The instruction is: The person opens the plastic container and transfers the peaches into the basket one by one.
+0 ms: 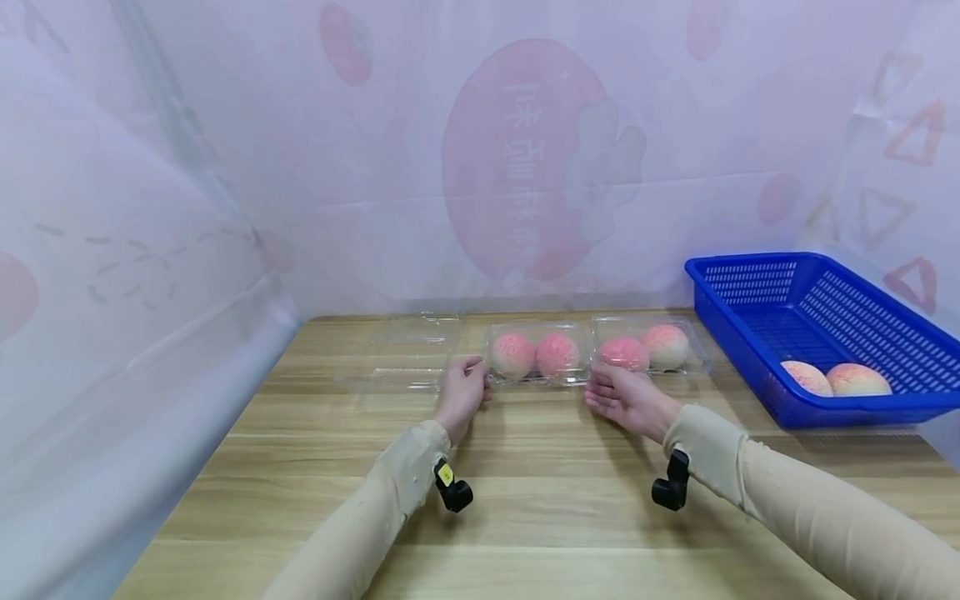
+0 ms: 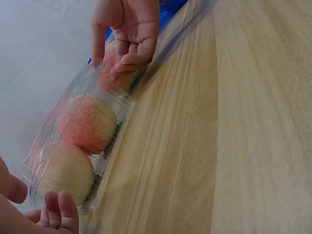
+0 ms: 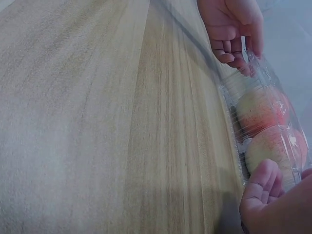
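Note:
A clear plastic clamshell box (image 1: 536, 379) with two pink-and-cream peaches (image 1: 557, 356) inside lies toward the back of the table, its lid over them. My left hand (image 1: 461, 393) is at the box's left end, fingers loosely bent, and in the right wrist view its fingertips (image 3: 246, 68) come right up to the corner. At the opposite end my right hand (image 1: 630, 398) has its thumb by the lid's corner and its fingers loosely bent in front. Beside that hand stands a second clear box (image 1: 697, 358), also holding two peaches (image 1: 665, 346).
To the left is another clear plastic box (image 1: 408, 371) with no fruit in it. A blue plastic basket (image 1: 738, 350) at the right holds two peaches (image 1: 858, 380) near its front. Behind the wooden table (image 1: 525, 508) hangs a pale printed curtain (image 1: 375, 250).

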### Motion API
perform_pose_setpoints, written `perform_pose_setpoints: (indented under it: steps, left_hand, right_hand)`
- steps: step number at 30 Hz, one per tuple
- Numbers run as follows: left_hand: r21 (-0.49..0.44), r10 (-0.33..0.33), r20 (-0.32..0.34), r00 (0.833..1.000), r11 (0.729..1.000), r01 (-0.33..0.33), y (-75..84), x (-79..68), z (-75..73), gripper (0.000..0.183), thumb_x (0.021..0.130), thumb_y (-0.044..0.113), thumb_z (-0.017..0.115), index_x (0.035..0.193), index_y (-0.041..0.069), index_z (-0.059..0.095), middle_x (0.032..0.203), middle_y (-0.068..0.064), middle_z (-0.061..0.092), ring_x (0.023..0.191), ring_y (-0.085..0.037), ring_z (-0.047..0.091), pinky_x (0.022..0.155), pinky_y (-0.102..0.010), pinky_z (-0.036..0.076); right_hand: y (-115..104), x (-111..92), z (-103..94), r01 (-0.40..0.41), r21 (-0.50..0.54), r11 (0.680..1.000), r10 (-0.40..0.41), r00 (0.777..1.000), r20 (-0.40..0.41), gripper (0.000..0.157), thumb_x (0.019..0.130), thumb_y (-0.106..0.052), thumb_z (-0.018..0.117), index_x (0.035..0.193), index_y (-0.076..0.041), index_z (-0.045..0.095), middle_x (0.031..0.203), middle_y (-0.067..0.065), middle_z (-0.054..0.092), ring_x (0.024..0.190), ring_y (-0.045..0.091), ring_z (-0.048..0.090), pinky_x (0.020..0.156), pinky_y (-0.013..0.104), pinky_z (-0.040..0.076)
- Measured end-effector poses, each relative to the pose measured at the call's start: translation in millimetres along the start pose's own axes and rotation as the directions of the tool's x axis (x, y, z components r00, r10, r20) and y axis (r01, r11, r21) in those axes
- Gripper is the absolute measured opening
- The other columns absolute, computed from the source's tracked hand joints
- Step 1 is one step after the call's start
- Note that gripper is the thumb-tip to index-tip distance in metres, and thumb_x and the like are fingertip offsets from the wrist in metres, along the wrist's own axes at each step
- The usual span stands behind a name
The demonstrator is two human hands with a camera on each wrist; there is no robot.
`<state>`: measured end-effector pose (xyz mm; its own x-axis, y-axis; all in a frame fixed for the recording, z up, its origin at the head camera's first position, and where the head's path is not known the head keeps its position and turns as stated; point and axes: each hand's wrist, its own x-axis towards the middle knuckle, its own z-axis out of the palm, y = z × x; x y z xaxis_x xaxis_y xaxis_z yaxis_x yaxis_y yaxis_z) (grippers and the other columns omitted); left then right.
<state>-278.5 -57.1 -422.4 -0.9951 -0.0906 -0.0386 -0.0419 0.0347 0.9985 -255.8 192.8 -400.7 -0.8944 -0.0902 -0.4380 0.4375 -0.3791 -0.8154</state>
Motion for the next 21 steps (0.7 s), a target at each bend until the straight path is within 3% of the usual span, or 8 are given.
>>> perform_pose_setpoints:
  steps: [10, 21]
  left_hand:
    - [-0.025, 0.007, 0.022, 1.000, 1.000, -0.006, 4.1, -0.8, -3.6, 0.029, 0.101, 0.002, 0.049, 0.127, -0.010, 0.054, 0.094, -0.017, 0.060, 0.070, -0.013, 0.058, 0.070, -0.030, 0.059]
    - [-0.108, -0.007, 0.017, 1.000, 0.994, 0.009, -1.6, -3.6, -3.2, 0.029, 0.099, -0.003, 0.049, 0.125, -0.014, 0.054, 0.082, -0.011, 0.058, 0.067, -0.012, 0.057, 0.068, -0.025, 0.058]
  right_hand:
    - [-2.3, -0.2, 4.6, 0.009, 0.037, 0.999, -0.010, 1.000, 0.018, 0.015, 0.103, -0.007, 0.047, 0.115, 0.002, 0.049, 0.107, 0.013, 0.051, 0.094, 0.020, 0.056, 0.097, 0.031, 0.049]
    - [-4.1, -10.3, 11.2, -0.026, 0.007, 1.000, 0.026, 1.000, -0.003, 0.016, 0.100, 0.005, 0.042, 0.115, 0.006, 0.045, 0.114, 0.017, 0.044, 0.094, 0.022, 0.054, 0.099, 0.031, 0.048]
